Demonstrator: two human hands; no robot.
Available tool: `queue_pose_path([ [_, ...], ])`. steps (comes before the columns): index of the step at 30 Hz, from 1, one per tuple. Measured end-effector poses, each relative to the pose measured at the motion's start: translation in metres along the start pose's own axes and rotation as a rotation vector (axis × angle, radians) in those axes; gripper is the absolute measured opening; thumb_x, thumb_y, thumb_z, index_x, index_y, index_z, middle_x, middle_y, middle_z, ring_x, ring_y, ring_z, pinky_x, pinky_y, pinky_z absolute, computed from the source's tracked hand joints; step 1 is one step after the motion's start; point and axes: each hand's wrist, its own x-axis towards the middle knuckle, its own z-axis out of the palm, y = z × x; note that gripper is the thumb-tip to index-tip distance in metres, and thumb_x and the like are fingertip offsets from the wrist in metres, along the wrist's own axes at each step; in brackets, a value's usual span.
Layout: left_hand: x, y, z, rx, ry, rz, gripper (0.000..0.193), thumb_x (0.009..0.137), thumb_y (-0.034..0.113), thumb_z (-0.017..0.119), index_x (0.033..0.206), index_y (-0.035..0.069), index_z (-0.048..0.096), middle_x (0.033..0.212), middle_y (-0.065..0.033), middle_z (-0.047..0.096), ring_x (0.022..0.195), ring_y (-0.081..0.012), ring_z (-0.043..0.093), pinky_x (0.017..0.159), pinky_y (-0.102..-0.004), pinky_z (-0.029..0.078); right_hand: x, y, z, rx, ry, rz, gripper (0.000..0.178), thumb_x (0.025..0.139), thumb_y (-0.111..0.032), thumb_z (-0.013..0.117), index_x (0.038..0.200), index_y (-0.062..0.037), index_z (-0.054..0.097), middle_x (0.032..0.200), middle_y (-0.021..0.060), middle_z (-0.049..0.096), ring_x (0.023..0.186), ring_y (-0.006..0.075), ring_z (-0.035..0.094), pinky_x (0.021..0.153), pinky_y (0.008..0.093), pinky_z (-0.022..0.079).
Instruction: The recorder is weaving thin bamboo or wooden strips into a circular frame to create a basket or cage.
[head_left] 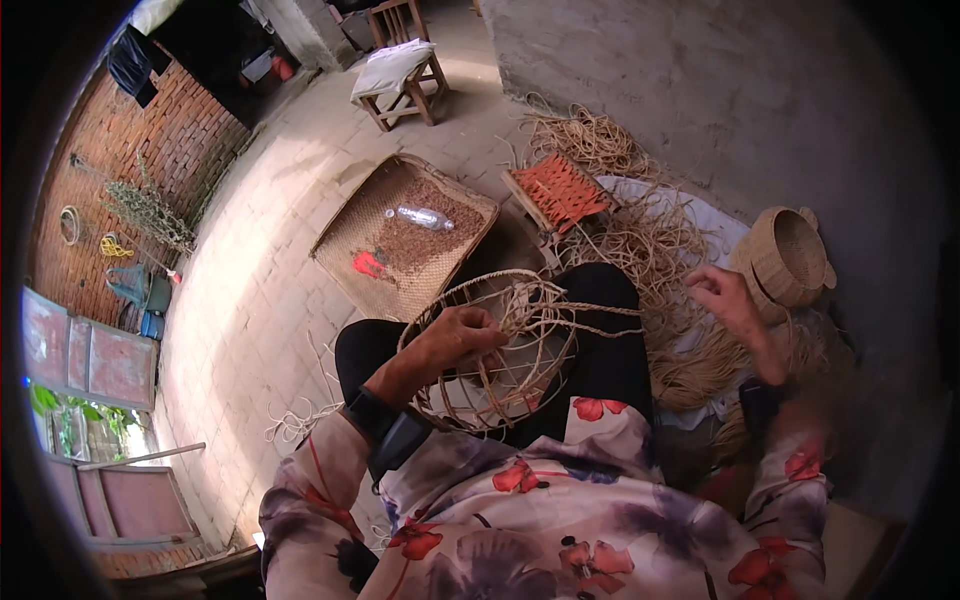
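Observation:
On my lap rests a round open basket frame point(424, 402) made of pale twisted cord, with loose strands point(545, 308) bunched at its far side. My left hand point(463, 341) is closed in a pinch on those strands at the rim. Out to the right, my right hand point(728, 302) is raised over the pile of straw cord, its fingers curled together. Whatever it may pinch is too fine to make out. Several strand ends reach from the frame across my right knee, towards that hand.
A square woven tray point(335, 243) holds brown dried bits, a clear plastic bottle point(425, 217) and something red. Beside it stands an orange-webbed stool point(562, 190). Heaps of straw cord point(660, 260) lie to the right, near woven baskets point(790, 255). A cushioned wooden chair point(395, 72) is farther back.

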Motion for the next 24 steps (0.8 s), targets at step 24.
queue_pose_path([
  [24, 0.0, -0.012, 0.002, 0.124, 0.119, 0.173, 0.012, 0.088, 0.014, 0.067, 0.095, 0.005, 0.066, 0.084, 0.0025, 0.062, 0.07, -0.0038, 0.055, 0.061, -0.0198, 0.043, -0.165, 0.334, -0.221, 0.149, 0.966, 0.977, 0.016, 0.094, -0.027, 0.057, 0.088, -0.012, 0.058, 0.063, -0.0022, 0.048, 0.053, 0.0093, 0.047, 0.047, 0.0272, 0.037],
])
